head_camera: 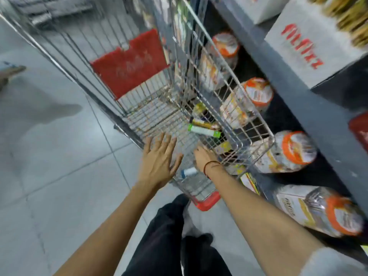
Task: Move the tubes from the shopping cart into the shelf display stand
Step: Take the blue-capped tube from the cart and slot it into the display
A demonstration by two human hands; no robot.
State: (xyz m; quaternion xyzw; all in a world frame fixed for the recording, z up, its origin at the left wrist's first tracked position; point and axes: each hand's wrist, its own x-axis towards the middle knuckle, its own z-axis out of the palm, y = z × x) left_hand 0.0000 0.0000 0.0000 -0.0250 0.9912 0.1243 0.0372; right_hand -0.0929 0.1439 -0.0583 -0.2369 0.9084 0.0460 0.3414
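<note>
From the head view, the left hand (159, 158) hovers spread flat over the wire shopping cart (229, 108). The right hand (205, 158) reaches in, its fingers hidden, so I cannot tell its grip. Tubes lie on the cart floor: a green-capped tube (205, 131), a blue-capped one (189, 172). Orange-lidded jars (286, 152) crowd the dark shelf (310, 108) just beside the cart
</note>
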